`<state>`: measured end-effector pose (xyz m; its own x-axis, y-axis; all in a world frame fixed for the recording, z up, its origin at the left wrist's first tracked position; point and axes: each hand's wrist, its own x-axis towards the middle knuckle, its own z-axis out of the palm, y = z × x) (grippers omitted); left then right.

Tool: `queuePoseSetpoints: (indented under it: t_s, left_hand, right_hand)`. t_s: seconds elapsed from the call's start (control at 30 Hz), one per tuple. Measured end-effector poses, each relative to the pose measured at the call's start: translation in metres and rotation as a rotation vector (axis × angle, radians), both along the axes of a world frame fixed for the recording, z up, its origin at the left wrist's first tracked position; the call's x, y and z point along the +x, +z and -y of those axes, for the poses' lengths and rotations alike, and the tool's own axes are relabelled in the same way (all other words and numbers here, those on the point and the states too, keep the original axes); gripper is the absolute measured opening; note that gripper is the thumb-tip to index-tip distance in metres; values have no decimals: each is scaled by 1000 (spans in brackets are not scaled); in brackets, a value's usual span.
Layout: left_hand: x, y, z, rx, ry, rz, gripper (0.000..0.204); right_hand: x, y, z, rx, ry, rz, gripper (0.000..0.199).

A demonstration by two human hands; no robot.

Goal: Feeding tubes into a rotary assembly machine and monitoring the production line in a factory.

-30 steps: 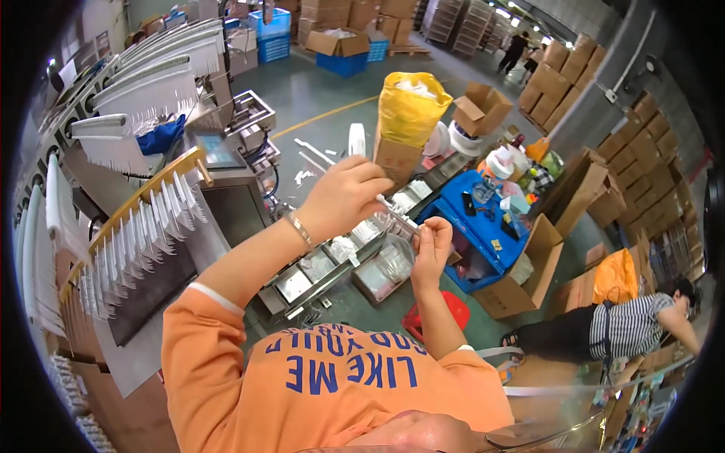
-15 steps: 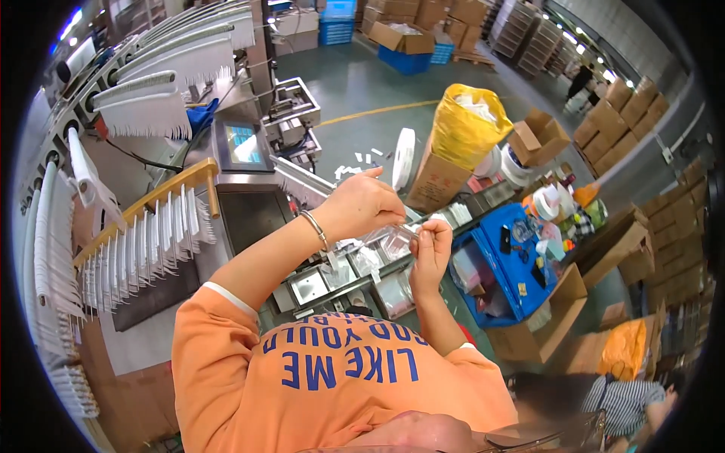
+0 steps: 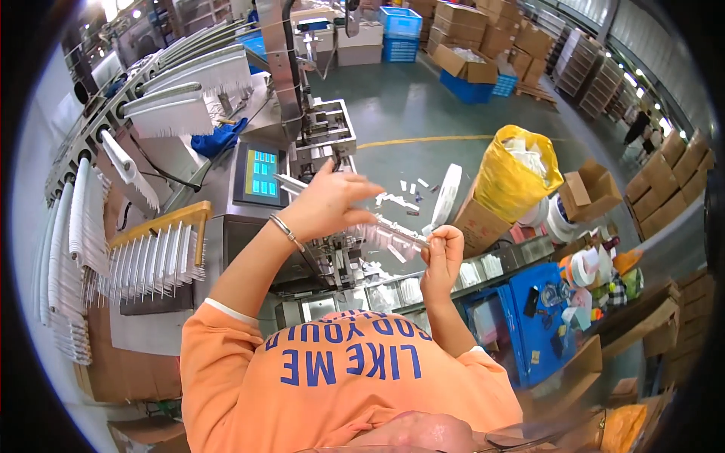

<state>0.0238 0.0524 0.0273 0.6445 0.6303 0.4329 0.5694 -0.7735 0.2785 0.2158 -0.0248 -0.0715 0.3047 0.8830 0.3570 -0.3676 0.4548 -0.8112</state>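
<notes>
Left hand point(image 3: 325, 204) pinches one end of a clear plastic sleeve point(image 3: 393, 228); right hand point(image 3: 444, 253) clamps the other end, stretching it flat at chest height, probably for inspection. Below: packing machine point(image 3: 317, 151) with touchscreen point(image 3: 260, 174), white strips racked left point(image 3: 151, 264). Beyond: green floor point(image 3: 423, 106), yellow bag point(image 3: 513, 174), cardboard boxes point(image 3: 468, 64).

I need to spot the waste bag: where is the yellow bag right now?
In the head view the yellow bag stands on the floor right of centre, beyond the right hand, with an open cardboard box to its right.
</notes>
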Motion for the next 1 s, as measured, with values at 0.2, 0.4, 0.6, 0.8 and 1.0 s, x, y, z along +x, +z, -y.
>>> queuePoseSetpoints:
  t_s: [0.2, 0.4, 0.6, 0.8, 1.0]
  left_hand:
    - [12, -1, -14, -261, -5, -74, 19]
    - [26, 0, -12, -127, -81, -32, 11]
    - [31, -3, -7, 18, -39, -20, 11]
    - [39, -2, -8, 43, -50, 74, 12]
    - [51, 1, -5, 3, -62, -34, 7]
  right_hand:
    - [9, 5, -25, 15, 70, -22, 5]
    - [12, 3, -39, 35, 130, -9, 5]
    - [11, 6, -45, 57, 160, -27, 5]
    - [11, 5, -45, 63, 145, -11, 6]
    - [11, 6, -45, 61, 128, -25, 5]
